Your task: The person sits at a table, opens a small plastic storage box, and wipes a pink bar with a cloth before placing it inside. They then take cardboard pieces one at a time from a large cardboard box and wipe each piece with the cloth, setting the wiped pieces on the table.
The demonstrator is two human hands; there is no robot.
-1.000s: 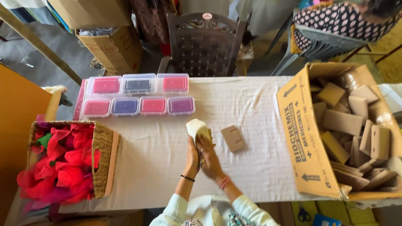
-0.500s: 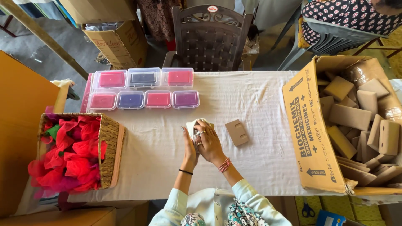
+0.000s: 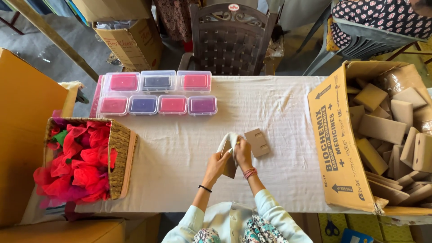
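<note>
tan printed carton [image 3: 342, 148] at table's right

Matt, faintly creased white cloth covers the surface [image 3: 180, 153], and on it, beside the big rough cardboard carton [image 3: 337, 148], lies a small flat brown card piece [image 3: 258, 142], dull and smooth. Left of that piece, both hands pinch a soft pale cloth [image 3: 227, 140] against more matt brown card [image 3: 230, 166]. Farther left, glossy clear plastic boxes [image 3: 157, 92] and a coarse woven wicker basket [image 3: 121, 157] of crinkly red fabric [image 3: 76, 166].

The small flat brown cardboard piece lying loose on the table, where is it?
The brown cardboard piece lies mid-table on the white cloth, just beside the right hand.
</note>
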